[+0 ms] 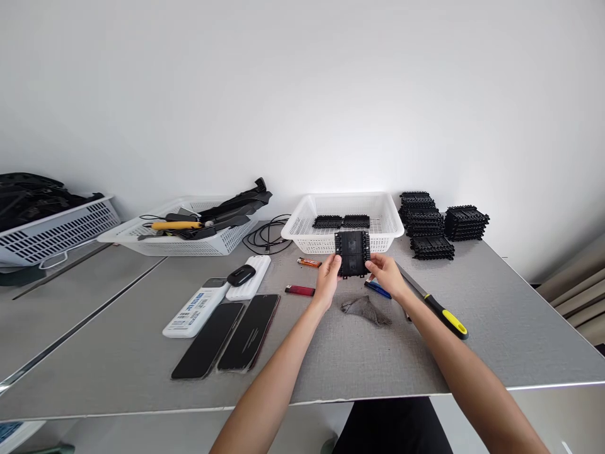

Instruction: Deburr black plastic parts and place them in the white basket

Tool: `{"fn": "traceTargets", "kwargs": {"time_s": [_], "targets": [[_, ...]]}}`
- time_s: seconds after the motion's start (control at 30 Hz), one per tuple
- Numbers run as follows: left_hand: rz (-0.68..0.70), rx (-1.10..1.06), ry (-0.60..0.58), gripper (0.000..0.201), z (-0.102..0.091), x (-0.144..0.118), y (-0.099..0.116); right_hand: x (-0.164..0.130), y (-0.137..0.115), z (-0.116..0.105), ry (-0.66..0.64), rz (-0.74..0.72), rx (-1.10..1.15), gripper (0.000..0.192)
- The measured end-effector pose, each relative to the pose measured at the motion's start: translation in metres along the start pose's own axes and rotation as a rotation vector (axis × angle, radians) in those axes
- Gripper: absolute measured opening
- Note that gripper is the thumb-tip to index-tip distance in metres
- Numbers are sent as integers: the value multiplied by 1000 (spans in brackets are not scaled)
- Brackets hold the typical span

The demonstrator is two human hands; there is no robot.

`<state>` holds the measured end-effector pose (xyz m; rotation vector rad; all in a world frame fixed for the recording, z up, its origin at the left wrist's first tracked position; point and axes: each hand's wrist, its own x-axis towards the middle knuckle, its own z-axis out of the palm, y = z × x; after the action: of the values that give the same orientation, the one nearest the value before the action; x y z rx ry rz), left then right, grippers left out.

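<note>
Between my two hands is a flat black plastic piece [352,253] with toothed side edges, raised above the table. My left hand [327,277] grips its left edge, and my right hand [384,272] pinches the lower right edge. Just behind it stands a white basket [302,230] with similar black pieces [328,221] lying inside. Under my hands on the table are a blue lighter [377,289], a red lighter [300,291], an orange lighter [309,262] and a crumpled dark mesh cloth [366,309].
Stacks of black pieces [423,224] stand at the back right. A yellow-and-black handled tool [447,316] lies right of my right arm. Two phones [249,333], white power banks [196,310] and a coiled black cable [267,234] lie leftward. A basket of tools [227,243] stands behind them.
</note>
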<state>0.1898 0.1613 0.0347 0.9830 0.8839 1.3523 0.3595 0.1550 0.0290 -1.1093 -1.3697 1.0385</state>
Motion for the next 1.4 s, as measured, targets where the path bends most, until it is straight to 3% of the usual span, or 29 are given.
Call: {"fn": "traceTargets", "kwargs": {"time_s": [0.13,0.27,0.4,0.57,0.77,0.9,0.97,1.07,1.17,1.3,1.4], "targets": [[43,149,-98,48,-3,1,-1,3,-5,-12,86,-9,-120,36],[22,148,-97,47,-5,1,-3,-4,-26,-29,-27,5,-522,25],[29,113,-25,46,-7,2,-6,-18,-45,-46,-31,223,-1115,15],[18,83,-2,44,-7,2,-6,-27,-40,-55,-112,426,-1317,26],[7,71,-6,38,-5,1,-4,-24,-28,-51,-124,383,-1268,16],[22,86,18,41,-5,0,-3,-18,-34,-52,-15,280,-1200,20],[26,82,25,40,-4,-1,-3,-15,-39,-53,73,147,-974,23],[21,61,21,37,-2,-2,-2,-10,-46,-53,151,-67,-387,28],[18,61,28,36,-1,-4,-2,-9,-50,-51,179,-179,13,33],[19,80,32,36,1,-5,-2,-10,-50,-44,236,-234,76,40],[17,79,1,38,3,-6,-2,-14,-47,-35,206,-231,38,36]]}}
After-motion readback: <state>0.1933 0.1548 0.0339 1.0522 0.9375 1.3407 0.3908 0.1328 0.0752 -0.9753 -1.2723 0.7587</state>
